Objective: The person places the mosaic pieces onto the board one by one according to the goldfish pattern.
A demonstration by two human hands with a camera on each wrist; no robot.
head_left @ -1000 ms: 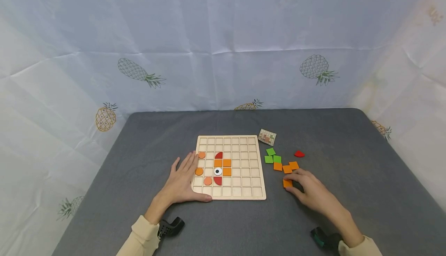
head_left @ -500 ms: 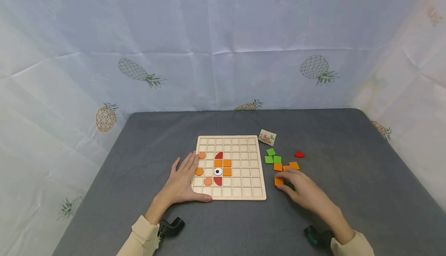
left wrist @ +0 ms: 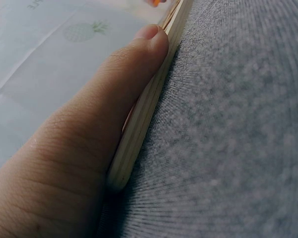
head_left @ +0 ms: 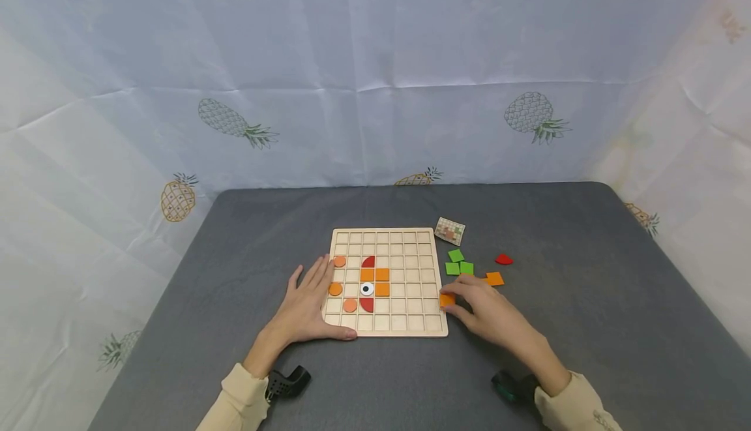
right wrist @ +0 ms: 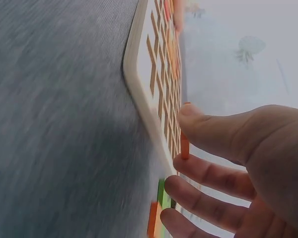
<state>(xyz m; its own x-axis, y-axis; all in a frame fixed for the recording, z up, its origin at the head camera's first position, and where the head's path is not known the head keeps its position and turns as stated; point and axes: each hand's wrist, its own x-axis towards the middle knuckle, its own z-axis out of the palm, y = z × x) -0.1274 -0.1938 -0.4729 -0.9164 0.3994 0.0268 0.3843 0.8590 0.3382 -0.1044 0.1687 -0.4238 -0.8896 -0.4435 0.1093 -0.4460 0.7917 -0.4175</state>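
Near board [head_left: 413, 263], right hand [head_left: 491, 313] pinching orange tile [head_left: 446, 300], thickness only from right wrist

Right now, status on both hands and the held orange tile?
Left hand on wooden board, left edge. Right hand pinches orange tile by board's right edge. Nothing visible between tile and board.

Both forearms [head_left: 261, 354] are stretched forward from the near side. The left hand [head_left: 305, 307] is spread palm down, its fingers [head_left: 317, 274] straight, its thumb [left wrist: 129, 64] extended sideways. The right hand [head_left: 493, 313] is angled inward, thumb [right wrist: 213, 131] and index finger [right wrist: 216, 177] set in a pinch, the others extended alongside.
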